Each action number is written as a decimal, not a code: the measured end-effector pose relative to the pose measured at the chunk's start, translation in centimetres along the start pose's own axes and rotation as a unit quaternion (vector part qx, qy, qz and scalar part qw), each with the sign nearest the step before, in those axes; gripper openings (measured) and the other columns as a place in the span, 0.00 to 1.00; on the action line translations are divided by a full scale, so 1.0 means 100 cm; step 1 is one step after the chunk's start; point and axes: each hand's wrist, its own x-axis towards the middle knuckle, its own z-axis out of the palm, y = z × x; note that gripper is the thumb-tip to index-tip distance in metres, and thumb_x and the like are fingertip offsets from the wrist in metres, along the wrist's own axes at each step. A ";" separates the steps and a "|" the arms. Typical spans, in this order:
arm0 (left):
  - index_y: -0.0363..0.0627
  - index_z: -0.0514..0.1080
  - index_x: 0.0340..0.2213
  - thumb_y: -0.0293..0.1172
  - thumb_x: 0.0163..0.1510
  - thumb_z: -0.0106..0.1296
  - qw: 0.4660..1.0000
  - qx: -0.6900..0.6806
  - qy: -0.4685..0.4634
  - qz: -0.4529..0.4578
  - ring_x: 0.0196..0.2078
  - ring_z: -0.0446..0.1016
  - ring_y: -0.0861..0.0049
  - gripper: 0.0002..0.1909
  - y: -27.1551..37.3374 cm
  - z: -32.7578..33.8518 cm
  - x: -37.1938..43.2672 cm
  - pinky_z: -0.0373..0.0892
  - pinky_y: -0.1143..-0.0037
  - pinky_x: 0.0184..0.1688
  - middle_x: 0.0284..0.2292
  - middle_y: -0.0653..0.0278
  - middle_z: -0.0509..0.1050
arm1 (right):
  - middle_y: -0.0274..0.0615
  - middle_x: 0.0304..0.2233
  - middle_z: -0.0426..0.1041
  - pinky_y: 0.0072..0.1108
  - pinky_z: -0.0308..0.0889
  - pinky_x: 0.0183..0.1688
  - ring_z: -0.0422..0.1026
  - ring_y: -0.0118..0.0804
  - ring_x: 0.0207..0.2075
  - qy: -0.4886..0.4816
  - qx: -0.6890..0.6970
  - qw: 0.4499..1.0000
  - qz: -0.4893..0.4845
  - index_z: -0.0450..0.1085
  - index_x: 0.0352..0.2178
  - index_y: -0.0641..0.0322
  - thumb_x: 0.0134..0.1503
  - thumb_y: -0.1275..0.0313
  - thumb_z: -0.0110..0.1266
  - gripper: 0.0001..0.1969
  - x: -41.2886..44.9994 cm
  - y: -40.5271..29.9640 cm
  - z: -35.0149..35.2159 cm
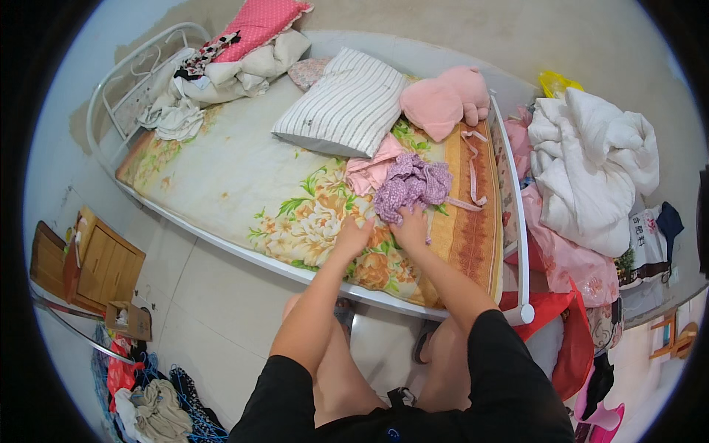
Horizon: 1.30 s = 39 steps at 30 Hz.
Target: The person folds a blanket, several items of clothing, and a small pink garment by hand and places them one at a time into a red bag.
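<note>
A crumpled purple patterned cloth (412, 183) lies on the floral mattress (232, 183), close to its right end. My right hand (411, 230) has its fingers at the near edge of this cloth and seems to grip it. A little to the left, my left hand (353, 238) hovers over the printed flowers with thumb and fingers apart, holding nothing. Behind the purple cloth is a folded pink cloth (368, 169), partly under a striped pillow (346, 105). A pale pink strap (472, 166) winds over the orange border to the right.
A pink plush toy (443, 99) sits by the bed's white metal end rail (515, 210). Bedding and a pink dotted pillow (255, 27) are heaped far left. Beyond the rail stands a white quilt (592, 166) piled on bags. Clothes on hangers (160, 410) are lower left.
</note>
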 end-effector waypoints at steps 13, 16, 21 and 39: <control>0.32 0.65 0.45 0.25 0.39 0.55 0.972 -0.179 -0.151 -0.018 0.38 0.71 0.72 0.28 0.018 -0.066 -0.014 0.68 0.76 0.40 0.37 0.56 0.72 | 0.39 0.36 0.72 0.21 0.64 0.43 0.68 0.27 0.39 -0.424 0.360 0.797 -0.236 0.70 0.36 0.65 0.48 0.67 0.59 0.15 -0.011 -0.071 -0.102; 0.34 0.68 0.39 0.25 0.41 0.50 0.943 -0.330 -0.035 0.030 0.34 0.73 0.71 0.20 0.002 -0.070 0.004 0.69 0.75 0.38 0.31 0.58 0.73 | 0.43 0.36 0.73 0.23 0.66 0.41 0.71 0.32 0.37 -0.249 0.493 0.834 -0.020 0.68 0.40 0.65 0.47 0.65 0.59 0.20 0.028 -0.034 -0.085; 0.35 0.66 0.39 0.23 0.44 0.44 0.745 -0.644 0.173 0.034 0.35 0.73 0.66 0.17 -0.012 -0.100 0.011 0.71 0.69 0.38 0.32 0.55 0.72 | 0.49 0.43 0.69 0.30 0.66 0.40 0.71 0.42 0.40 -0.108 0.027 0.975 -0.193 0.67 0.41 0.64 0.41 0.60 0.62 0.26 0.015 0.023 -0.059; 0.30 0.59 0.45 0.21 0.43 0.50 0.846 -0.416 0.333 0.019 0.41 0.68 0.65 0.25 -0.035 -0.082 0.003 0.63 0.74 0.47 0.43 0.50 0.67 | 0.58 0.51 0.57 0.41 0.57 0.51 0.55 0.53 0.55 0.140 -0.150 0.926 0.318 0.58 0.47 0.71 0.47 0.64 0.50 0.28 0.032 0.058 -0.091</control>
